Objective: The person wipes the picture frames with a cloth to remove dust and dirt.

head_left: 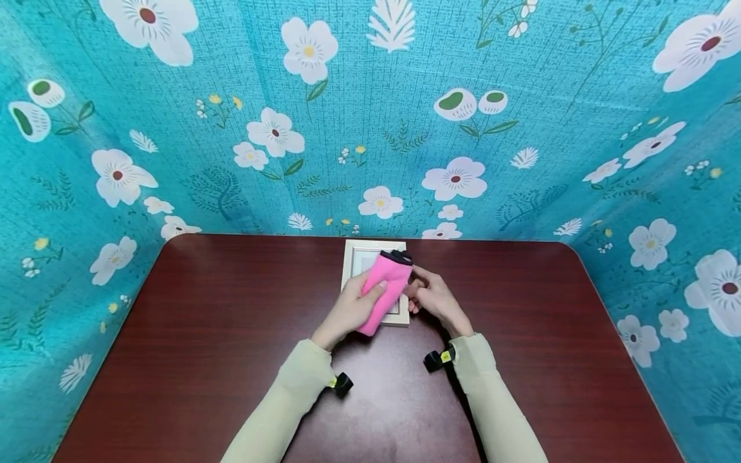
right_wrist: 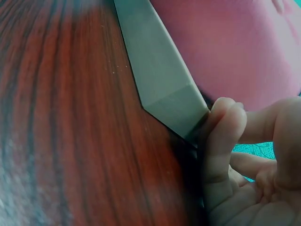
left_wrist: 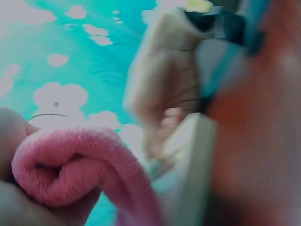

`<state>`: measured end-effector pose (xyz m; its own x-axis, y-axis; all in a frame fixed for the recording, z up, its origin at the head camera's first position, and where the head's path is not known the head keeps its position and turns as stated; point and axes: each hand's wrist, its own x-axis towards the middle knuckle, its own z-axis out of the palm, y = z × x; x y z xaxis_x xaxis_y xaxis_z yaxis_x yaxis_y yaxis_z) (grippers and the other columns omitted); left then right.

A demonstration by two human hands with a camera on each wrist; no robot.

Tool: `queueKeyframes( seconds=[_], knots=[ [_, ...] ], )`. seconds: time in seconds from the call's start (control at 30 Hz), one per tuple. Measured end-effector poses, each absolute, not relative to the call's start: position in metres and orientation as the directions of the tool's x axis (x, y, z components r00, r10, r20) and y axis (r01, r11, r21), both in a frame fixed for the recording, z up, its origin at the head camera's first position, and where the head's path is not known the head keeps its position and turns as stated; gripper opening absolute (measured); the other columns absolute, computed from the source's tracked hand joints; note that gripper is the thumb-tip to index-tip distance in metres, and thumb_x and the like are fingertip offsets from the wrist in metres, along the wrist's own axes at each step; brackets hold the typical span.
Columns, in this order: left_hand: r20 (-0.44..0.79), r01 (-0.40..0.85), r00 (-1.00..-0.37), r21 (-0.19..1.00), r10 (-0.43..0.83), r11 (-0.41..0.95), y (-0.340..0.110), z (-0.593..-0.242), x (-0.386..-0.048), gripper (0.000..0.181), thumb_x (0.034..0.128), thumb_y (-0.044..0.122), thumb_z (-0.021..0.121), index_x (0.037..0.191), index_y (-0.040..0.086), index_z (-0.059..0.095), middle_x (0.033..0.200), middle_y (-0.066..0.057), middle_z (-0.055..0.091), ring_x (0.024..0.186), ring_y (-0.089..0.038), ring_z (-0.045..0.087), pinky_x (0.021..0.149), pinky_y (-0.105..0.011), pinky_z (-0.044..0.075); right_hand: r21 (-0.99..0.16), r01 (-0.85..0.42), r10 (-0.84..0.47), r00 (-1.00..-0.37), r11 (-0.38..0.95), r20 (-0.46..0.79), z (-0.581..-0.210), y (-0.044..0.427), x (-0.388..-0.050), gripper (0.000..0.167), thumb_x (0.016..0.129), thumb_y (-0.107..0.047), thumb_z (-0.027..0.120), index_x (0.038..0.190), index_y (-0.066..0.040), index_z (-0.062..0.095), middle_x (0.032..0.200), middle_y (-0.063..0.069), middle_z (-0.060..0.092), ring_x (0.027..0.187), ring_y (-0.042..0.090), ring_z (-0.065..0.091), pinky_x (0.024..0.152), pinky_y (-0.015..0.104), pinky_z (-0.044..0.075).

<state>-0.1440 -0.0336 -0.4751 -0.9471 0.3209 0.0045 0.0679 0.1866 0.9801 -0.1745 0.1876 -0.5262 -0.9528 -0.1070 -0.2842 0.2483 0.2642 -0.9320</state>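
Note:
My left hand grips a folded, fluffy pink cloth with a black edge, thumb lying on top. In the left wrist view the cloth is rolled into a thick fold. Beneath it lies a cream picture frame with a silvery inner border, its middle largely covered. My right hand holds the frame's right side, index finger stretched toward the cloth's black end. The right wrist view has its bent fingers against the corner of the frame; the exact contact is partly hidden.
A dark red-brown wooden table carries the frame close to its back edge. Behind and at both sides hangs a turquoise flowered curtain. Each wrist wears a small black camera, the left one and the right one.

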Motion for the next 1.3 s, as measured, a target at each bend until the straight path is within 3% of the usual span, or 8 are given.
queueKeyframes(
  seconds=[0.2,0.3,0.5,0.7,0.93,1.03,1.2,1.3],
  knots=[
    [0.195,0.229,-0.964,0.954,0.179,0.195,-0.072,-0.441,-0.148,0.025,0.1092,0.009,0.058,0.13,0.001,0.069,0.099,-0.018,0.071,0.081,-0.024,0.066,0.073,-0.035,0.058,-0.929,0.27,-0.122,-0.944,0.254,-0.307,-0.524,0.187,-0.173,0.073,0.099,-0.008,0.069,0.166,-0.014,0.041,0.072,0.003,0.06,0.057,0.015,0.062,0.055,0.029,0.057],
    [0.29,0.298,-0.954,0.896,0.076,0.329,-0.091,-0.43,-0.149,0.022,0.1083,0.009,0.059,0.126,0.001,0.069,0.102,-0.02,0.073,0.086,-0.027,0.065,0.077,-0.039,0.055,-0.925,0.274,-0.12,-0.942,0.263,-0.314,-0.524,0.188,-0.173,0.072,0.1,-0.01,0.069,0.166,-0.015,0.04,0.074,0.004,0.061,0.058,0.016,0.062,0.056,0.03,0.057],
    [0.409,0.32,-0.912,0.76,-0.034,0.566,-0.109,-0.427,-0.149,0.022,0.1068,0.009,0.06,0.126,-0.002,0.065,0.097,-0.024,0.072,0.086,-0.037,0.068,0.073,-0.052,0.054,-0.928,0.266,-0.126,-0.944,0.262,-0.306,-0.526,0.189,-0.174,0.072,0.1,-0.01,0.069,0.166,-0.015,0.04,0.074,0.005,0.061,0.059,0.017,0.062,0.057,0.032,0.057],
    [0.438,0.282,-0.898,0.635,-0.035,0.719,-0.102,-0.435,-0.148,0.035,0.1026,0.002,0.062,0.137,-0.003,0.061,0.111,-0.026,0.072,0.101,-0.043,0.068,0.083,-0.061,0.058,-0.929,0.26,-0.131,-0.945,0.263,-0.301,-0.527,0.19,-0.174,0.072,0.1,-0.01,0.07,0.166,-0.015,0.04,0.074,0.005,0.062,0.058,0.016,0.062,0.056,0.031,0.057],
    [0.329,0.255,-0.941,0.536,0.079,0.805,-0.058,-0.469,-0.146,0.05,0.0969,-0.005,0.066,0.146,0.0,0.059,0.117,-0.021,0.073,0.104,-0.038,0.066,0.077,-0.049,0.063,-0.933,0.26,-0.123,-0.947,0.251,-0.297,-0.526,0.189,-0.175,0.072,0.099,-0.009,0.07,0.165,-0.015,0.042,0.073,0.005,0.062,0.057,0.016,0.061,0.055,0.03,0.056],
    [0.286,0.289,-0.944,0.469,0.166,0.834,-0.038,-0.488,-0.139,0.042,0.0952,-0.007,0.065,0.137,-0.003,0.063,0.112,-0.02,0.075,0.101,-0.037,0.067,0.075,-0.044,0.063,-0.931,0.27,-0.124,-0.944,0.247,-0.307,-0.526,0.189,-0.175,0.072,0.099,-0.009,0.071,0.165,-0.013,0.041,0.073,0.003,0.062,0.056,0.015,0.061,0.054,0.029,0.056],
    [0.346,0.341,-0.912,0.343,0.22,0.875,-0.02,-0.502,-0.131,0.014,0.0885,-0.009,0.069,0.1,-0.001,0.065,0.084,-0.016,0.071,0.079,-0.037,0.069,0.062,-0.045,0.06,-0.93,0.264,-0.119,-0.946,0.255,-0.302,-0.526,0.189,-0.175,0.071,0.1,-0.01,0.071,0.165,-0.013,0.042,0.071,0.004,0.062,0.055,0.015,0.061,0.054,0.029,0.055],
    [0.378,0.347,-0.902,0.355,0.207,0.868,-0.017,-0.502,-0.13,0.012,0.0881,-0.009,0.069,0.095,-0.002,0.064,0.077,-0.016,0.068,0.073,-0.04,0.069,0.058,-0.047,0.059,-0.929,0.255,-0.111,-0.95,0.27,-0.293,-0.526,0.189,-0.175,0.07,0.1,-0.01,0.071,0.164,-0.015,0.043,0.071,0.004,0.061,0.054,0.015,0.061,0.053,0.028,0.055]
  ],
)
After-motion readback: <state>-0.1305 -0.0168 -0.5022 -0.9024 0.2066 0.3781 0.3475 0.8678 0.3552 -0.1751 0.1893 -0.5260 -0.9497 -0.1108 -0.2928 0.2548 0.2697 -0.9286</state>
